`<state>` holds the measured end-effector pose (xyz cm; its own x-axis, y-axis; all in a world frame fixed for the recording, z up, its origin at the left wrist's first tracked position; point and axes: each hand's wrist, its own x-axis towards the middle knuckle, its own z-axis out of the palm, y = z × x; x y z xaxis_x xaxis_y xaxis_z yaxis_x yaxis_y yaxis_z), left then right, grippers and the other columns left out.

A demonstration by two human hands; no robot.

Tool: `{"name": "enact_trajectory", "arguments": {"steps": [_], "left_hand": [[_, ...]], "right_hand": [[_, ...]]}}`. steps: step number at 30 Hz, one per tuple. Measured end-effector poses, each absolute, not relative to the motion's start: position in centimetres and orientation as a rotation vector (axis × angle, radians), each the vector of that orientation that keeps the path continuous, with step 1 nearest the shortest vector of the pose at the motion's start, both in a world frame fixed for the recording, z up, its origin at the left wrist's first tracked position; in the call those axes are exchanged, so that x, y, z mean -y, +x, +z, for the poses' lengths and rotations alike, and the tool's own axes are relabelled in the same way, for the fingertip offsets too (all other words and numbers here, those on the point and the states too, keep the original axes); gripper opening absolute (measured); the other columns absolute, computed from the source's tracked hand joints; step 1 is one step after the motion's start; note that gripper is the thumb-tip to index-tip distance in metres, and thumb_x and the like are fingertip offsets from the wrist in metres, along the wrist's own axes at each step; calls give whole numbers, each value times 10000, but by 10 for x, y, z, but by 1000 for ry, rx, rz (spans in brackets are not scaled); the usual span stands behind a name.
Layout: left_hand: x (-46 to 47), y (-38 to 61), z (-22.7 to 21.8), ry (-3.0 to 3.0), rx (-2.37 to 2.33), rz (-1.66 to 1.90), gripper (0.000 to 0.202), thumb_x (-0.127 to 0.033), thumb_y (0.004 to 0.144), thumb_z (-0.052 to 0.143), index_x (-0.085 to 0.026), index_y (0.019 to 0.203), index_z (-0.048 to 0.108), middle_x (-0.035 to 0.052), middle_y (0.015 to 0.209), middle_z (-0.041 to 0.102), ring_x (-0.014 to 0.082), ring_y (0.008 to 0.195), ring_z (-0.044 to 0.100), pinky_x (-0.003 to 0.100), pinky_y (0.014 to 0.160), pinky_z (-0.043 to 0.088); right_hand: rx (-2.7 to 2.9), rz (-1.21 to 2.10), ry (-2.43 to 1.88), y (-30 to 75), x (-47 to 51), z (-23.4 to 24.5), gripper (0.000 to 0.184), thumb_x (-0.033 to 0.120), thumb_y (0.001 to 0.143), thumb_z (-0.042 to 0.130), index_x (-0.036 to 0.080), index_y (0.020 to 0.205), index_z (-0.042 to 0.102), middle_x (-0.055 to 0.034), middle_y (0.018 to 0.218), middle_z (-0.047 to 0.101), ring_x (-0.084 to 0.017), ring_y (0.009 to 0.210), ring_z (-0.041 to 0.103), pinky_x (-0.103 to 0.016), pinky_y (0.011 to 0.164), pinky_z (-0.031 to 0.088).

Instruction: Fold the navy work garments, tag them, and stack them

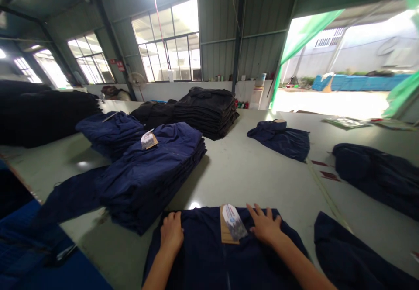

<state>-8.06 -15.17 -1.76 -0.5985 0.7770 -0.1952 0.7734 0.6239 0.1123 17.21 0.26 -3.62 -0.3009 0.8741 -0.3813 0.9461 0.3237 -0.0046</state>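
A navy jacket [203,255] lies spread on the table right in front of me, a pale line running down its middle. Two hang tags, a white-and-grey one [234,221] over a brown card [225,233], rest at its top centre. My left hand [172,232] has its fingers curled over the jacket's upper left edge, gripping the cloth. On the upper right part, beside the tags, my right hand [266,225] lies with fingers spread, pressing on the fabric.
A stack of navy garments [153,167] stands at left, with another navy pile [113,132] and black stacks [206,111] behind. More navy pieces [281,139] lie right, including a dark bundle [376,172]. Flat plastic packets [347,122] sit on the table's [235,172] far right.
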Motion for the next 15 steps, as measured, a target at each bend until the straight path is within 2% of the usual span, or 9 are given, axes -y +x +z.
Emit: {"name": "enact_trajectory", "arguments": {"steps": [3, 7, 10, 13, 15], "left_hand": [[179, -64, -18, 1238, -2749, -39, 506, -96, 765, 401, -262, 1239, 465, 82, 1327, 432, 275, 1195, 373, 490, 942, 313], [206, -32, -37, 1279, -2817, -103, 538, -204, 829, 368, -415, 1317, 288, -20, 1461, 240, 336, 1325, 134, 668, 971, 93], [215, -23, -53, 1329, -2806, -83, 498, -299, 864, 308, -418, 1334, 195, -37, 1480, 165, 334, 1344, 49, 670, 980, 44], [214, -25, -62, 1335, -2793, -72, 482, -299, 879, 253, -414, 1338, 159, -43, 1484, 128, 324, 1347, 30, 665, 978, 86], [209, -28, -63, 1270, -2751, -75, 477, -326, 881, 241, -414, 1341, 148, -42, 1481, 145, 345, 1339, 69, 692, 947, 123]], "right_hand": [[-2126, -262, 1876, 194, 22, -51, 641, 415, 787, 440, 456, 1352, 139, 11, 1494, 67, -500, 1267, 92, -750, 829, 162], [-2199, -180, 1953, 216, 49, -86, 586, 566, 793, 323, 487, 1338, 123, 40, 1496, 10, -529, 1253, 81, -771, 800, 147], [-2267, -104, 1972, 225, 47, -107, 577, 580, 793, 296, 477, 1340, 145, 49, 1494, 37, -519, 1253, 108, -766, 824, 130], [-2357, -135, 1960, 228, 32, -114, 571, 580, 794, 279, 459, 1344, 181, 48, 1490, 83, -499, 1259, 124, -762, 840, 135], [-2387, -158, 1959, 229, 22, -114, 558, 582, 794, 266, 467, 1337, 204, 52, 1486, 108, -484, 1263, 142, -758, 843, 147]]}}
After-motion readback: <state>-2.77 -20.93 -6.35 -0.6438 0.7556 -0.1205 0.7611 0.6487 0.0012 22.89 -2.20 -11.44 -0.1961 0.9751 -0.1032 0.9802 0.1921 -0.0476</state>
